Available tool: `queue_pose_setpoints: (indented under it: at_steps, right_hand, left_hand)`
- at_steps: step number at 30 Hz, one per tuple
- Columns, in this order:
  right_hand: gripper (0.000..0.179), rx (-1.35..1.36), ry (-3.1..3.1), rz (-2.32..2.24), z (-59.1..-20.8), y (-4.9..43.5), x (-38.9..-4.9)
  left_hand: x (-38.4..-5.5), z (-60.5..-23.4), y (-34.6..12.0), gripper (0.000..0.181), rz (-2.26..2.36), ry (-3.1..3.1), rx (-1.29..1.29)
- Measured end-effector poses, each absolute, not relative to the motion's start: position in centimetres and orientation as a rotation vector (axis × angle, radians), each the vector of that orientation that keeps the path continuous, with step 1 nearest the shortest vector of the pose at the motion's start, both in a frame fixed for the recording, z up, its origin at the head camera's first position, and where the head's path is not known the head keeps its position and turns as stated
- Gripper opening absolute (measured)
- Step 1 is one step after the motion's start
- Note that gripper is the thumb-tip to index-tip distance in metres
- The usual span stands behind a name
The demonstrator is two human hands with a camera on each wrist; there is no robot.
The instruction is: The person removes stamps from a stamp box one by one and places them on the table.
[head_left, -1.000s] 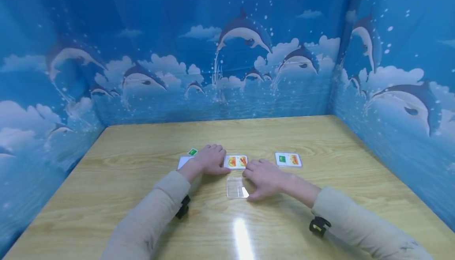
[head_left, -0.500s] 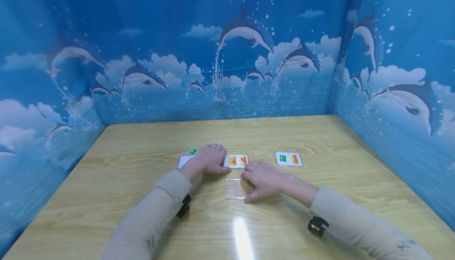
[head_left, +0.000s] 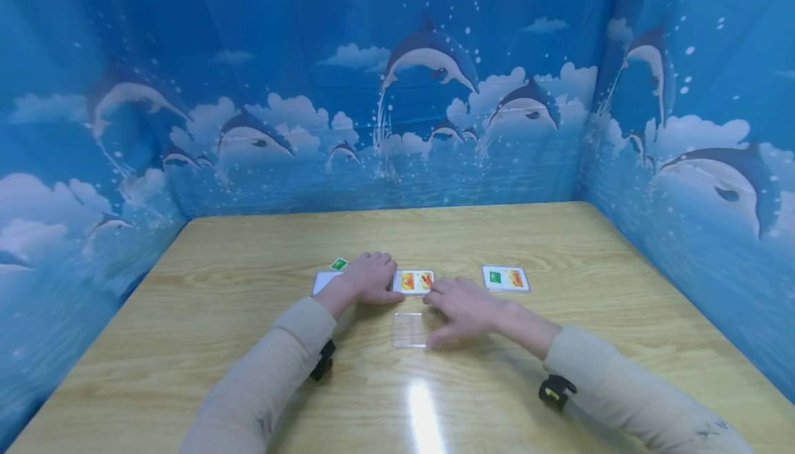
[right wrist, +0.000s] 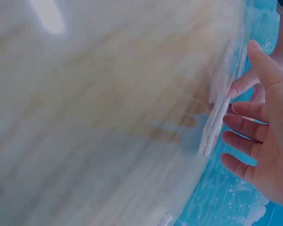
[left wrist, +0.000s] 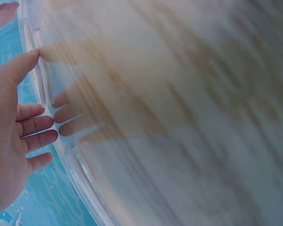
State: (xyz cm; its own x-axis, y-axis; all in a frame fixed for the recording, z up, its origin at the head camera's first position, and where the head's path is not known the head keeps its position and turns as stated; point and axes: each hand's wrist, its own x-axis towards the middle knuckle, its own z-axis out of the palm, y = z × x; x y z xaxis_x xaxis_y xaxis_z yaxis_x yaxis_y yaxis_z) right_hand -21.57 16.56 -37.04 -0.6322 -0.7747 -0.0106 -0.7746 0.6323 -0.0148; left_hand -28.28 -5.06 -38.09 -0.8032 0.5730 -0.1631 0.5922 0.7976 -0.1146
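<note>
A clear plastic case [head_left: 408, 330] lies flat near the middle of the table, and the fingers and thumb of my right hand [head_left: 464, 310] are at its right side. That hand's fingers look loosely extended in the right wrist view; whether the thumb touches the case is hard to tell. My left hand [head_left: 371, 278] rests between a white card [head_left: 326, 280], which it partly covers, and a clear-framed piece with two orange pictures [head_left: 414, 281]. Its fingers are extended, tips down at the tabletop.
A small green picture card [head_left: 339, 264] lies behind the left forearm. At the right is another framed piece [head_left: 506, 278] with a green and an orange picture. Blue dolphin-print curtains [head_left: 385, 164] enclose the wooden table [head_left: 298, 399] at the back and sides.
The clear case has shifted slightly left, and the white patch seen in it earlier no longer shows. My right hand has moved a little around it. The left hand has stayed put.
</note>
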Motion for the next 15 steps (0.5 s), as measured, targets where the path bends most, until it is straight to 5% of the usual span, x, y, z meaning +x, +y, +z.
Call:
queue_pose_setpoints:
  at_steps: [15]
  right_hand:
    - [0.048,-1.186,2.941,-0.266,-35.8,17.5,-24.0]
  left_hand:
    - [-28.3,-38.0,-5.0,0.074,-0.244,2.857,0.913]
